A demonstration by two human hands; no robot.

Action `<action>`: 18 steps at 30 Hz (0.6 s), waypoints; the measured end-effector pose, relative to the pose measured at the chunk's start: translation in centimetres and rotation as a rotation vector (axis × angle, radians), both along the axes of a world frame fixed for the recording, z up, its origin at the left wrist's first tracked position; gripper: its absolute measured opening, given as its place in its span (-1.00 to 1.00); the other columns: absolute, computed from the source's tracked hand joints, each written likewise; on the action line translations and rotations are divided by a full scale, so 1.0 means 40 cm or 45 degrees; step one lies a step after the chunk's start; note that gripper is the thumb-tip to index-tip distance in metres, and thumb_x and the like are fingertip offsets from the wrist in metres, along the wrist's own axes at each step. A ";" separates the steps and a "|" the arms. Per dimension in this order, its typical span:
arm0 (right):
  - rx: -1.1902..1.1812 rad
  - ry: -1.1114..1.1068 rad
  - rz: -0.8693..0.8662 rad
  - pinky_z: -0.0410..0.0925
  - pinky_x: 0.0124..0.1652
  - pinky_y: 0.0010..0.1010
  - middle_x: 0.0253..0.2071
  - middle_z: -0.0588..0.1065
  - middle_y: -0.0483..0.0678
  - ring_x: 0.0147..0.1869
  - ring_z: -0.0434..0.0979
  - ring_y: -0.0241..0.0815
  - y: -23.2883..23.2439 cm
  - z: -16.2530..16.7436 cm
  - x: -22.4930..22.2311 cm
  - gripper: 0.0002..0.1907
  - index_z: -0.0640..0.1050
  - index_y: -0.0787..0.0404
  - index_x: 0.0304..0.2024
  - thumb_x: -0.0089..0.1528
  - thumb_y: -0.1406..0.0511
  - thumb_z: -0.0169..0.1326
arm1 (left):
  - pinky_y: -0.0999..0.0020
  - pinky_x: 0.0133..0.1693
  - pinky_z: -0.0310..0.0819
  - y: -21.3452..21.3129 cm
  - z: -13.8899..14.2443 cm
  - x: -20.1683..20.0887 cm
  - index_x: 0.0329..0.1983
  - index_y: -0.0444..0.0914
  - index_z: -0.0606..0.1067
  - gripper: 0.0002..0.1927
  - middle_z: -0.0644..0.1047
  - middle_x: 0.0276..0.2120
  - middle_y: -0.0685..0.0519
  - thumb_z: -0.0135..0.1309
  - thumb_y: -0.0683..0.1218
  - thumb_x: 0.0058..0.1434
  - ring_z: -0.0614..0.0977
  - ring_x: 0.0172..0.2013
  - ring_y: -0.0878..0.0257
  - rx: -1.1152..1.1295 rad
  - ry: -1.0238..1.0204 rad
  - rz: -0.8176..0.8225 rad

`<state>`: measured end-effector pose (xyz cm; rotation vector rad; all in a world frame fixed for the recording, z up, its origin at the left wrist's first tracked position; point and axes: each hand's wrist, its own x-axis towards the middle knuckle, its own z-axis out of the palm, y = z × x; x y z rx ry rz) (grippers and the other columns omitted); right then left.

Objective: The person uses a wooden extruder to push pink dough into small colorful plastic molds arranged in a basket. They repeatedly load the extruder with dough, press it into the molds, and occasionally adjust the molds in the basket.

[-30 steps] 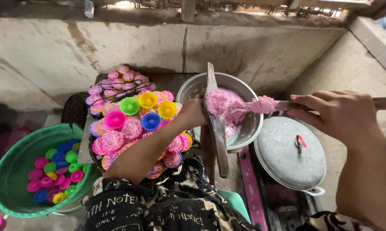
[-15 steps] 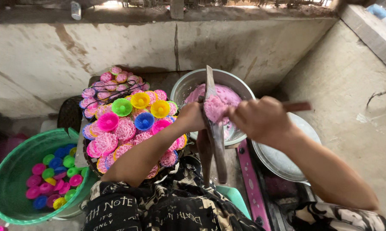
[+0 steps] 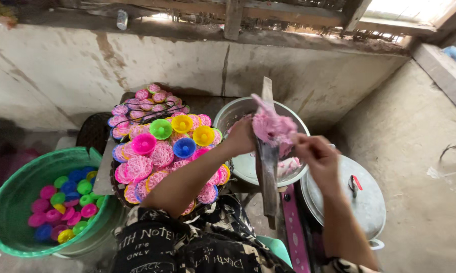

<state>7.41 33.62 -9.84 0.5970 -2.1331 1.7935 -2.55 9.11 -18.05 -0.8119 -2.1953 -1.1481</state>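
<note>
Pink dough [image 3: 274, 126], soft and lumpy, heaped on a wooden paddle [image 3: 266, 151] laid across a metal bowl [image 3: 238, 167], pinched between both hands. Far left of the grip: green basin [image 3: 15, 202] with loose coloured plastic cups [image 3: 66, 202] in pink, blue, green and yellow. Nearer, just left of the grip: round tray [image 3: 117, 189] packed with pink lacy cakes [image 3: 162, 154], topped by 5 small moulds [image 3: 182, 124] in green, yellow, pink and blue. Left hand [image 3: 240, 135] against the dough's left side, fingers curled round the lump; how tightly closed, cannot tell, since the back of the hand hides the fingertips. Right hand [image 3: 316, 156] just right of the dough, fingers bent and touching its lower right edge, partly closed on it. Below and right of the grip: flat metal lid [image 3: 359, 202] with a dark handle, beside the bowl. Behind everything, stained concrete wall [image 3: 187, 60].
</note>
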 end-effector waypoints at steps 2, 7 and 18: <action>0.005 -0.121 -0.012 0.31 -0.22 -0.66 -0.28 0.52 -0.21 -0.25 0.41 -0.50 -0.007 -0.056 -0.005 -0.84 0.62 0.33 -0.08 0.28 0.45 0.22 | 0.08 0.00 0.53 0.006 0.010 0.002 -0.12 -0.23 0.61 -0.62 0.64 -0.16 -0.16 0.28 -0.05 -0.05 0.66 -0.09 -0.14 -0.011 -0.013 0.010; 0.377 -0.013 -0.103 0.29 -0.28 -0.58 -0.36 0.48 -0.11 -0.30 0.38 -0.45 0.063 -0.013 0.050 -0.83 0.64 0.37 -0.12 0.24 0.42 0.28 | 0.13 -0.06 0.55 -0.099 0.020 -0.014 -0.08 -0.18 0.64 -0.64 0.65 -0.14 -0.12 0.24 -0.02 0.04 0.66 -0.09 -0.11 -0.019 -0.279 0.047; 0.807 0.861 -0.549 0.32 -0.37 -0.43 -0.49 0.54 0.02 -0.40 0.51 -0.24 -0.033 -0.014 0.038 -0.79 0.67 0.35 -0.22 0.13 0.39 0.40 | 0.04 -0.20 0.58 -0.080 0.007 -0.048 -0.22 -0.28 0.60 -0.61 0.65 -0.30 -0.22 0.27 -0.07 -0.16 0.70 -0.26 -0.14 0.056 -0.584 0.205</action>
